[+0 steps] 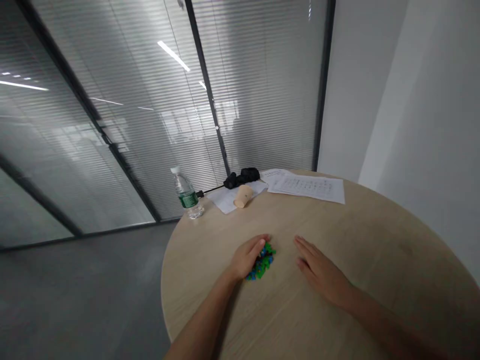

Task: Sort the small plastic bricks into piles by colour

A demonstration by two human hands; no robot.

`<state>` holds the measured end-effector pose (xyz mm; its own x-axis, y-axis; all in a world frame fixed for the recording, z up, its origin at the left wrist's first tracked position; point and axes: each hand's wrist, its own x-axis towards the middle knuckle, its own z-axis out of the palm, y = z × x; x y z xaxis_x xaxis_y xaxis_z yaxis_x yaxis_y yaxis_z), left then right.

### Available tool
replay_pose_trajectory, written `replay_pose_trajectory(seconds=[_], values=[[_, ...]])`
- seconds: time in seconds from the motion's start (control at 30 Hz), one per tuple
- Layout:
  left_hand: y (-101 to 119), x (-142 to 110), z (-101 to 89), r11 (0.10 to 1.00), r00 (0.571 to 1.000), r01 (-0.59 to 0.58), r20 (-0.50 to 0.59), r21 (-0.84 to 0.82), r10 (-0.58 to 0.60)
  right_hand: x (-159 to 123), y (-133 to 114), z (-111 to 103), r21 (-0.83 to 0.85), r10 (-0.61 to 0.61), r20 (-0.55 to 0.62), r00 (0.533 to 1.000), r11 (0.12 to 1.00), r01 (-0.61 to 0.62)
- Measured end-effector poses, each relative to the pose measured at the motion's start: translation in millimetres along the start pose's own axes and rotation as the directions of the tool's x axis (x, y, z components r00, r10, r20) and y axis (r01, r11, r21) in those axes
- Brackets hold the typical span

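A small heap of green and blue pieces [264, 263] lies on the round wooden table [210, 260]; the pieces are too small to name. Cupped along the heap's left and far side, my left hand [247, 256] touches it with fingers extended. To the right, apart from the heap, my right hand [318, 272] is held over the table with its fingers stretched out and the thumb a little apart. Nothing shows in the right hand.
Toward the table's far left edge stands a clear water bottle [188, 199] with a green label. Beside it are a tan cylinder [243, 196], a black folded object [247, 175] and a cable. Printed sheets [307, 186] lie at the back. Beyond are glass panels with blinds [270, 90].
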<state>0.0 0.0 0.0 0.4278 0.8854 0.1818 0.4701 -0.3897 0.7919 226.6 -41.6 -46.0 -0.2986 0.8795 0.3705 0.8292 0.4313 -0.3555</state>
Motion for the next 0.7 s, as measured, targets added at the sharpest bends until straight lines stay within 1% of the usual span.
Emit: replay_pose_trajectory(seconds=[0.13,0.17,0.2,0.3,0.37,0.43,0.53,0.63,0.7], values=[[11.8,6.0,24.2,0.995,0.991,-0.088,0.100,-0.051,0.092,7.4,-2.3,-3.2,0.125,-0.098,0.038,0.994,0.988,0.092],[13.9,8.3,29.4,0.992,0.989,-0.097,0.107,-0.076,0.105,10.0,-2.2,-4.4,0.151,-0.118,0.056,0.992,0.983,0.108],[15.6,10.9,34.1,0.989,0.989,-0.096,0.103,-0.110,0.108,13.2,-2.0,-6.0,0.176,-0.134,0.074,0.988,0.977,0.120],[18.6,20.0,43.7,0.965,0.995,-0.078,0.042,-0.252,0.091,26.0,-2.5,-12.7,0.248,-0.167,0.115,0.979,0.959,0.134],[19.0,26.1,46.6,0.942,0.995,-0.089,0.015,-0.325,0.099,34.7,-4.7,-16.4,0.297,-0.177,0.109,0.978,0.945,0.138],[17.8,30.7,47.5,0.930,0.995,-0.096,-0.001,-0.355,0.102,39.7,-8.0,-17.2,0.331,-0.153,0.081,0.985,0.936,0.118],[13.2,33.5,47.3,0.920,0.998,-0.069,-0.028,-0.386,0.064,37.9,-12.7,-13.2,0.298,-0.143,0.065,0.988,0.947,0.118],[8.5,32.3,48.5,0.895,0.998,-0.048,-0.048,-0.444,0.030,30.7,-15.7,-8.9,0.251,-0.113,0.058,0.992,0.963,0.095],[7.3,30.9,51.2,0.882,0.998,-0.030,-0.057,-0.471,0.004,27.4,-16.3,-8.1,0.248,-0.102,0.057,0.993,0.965,0.085]])
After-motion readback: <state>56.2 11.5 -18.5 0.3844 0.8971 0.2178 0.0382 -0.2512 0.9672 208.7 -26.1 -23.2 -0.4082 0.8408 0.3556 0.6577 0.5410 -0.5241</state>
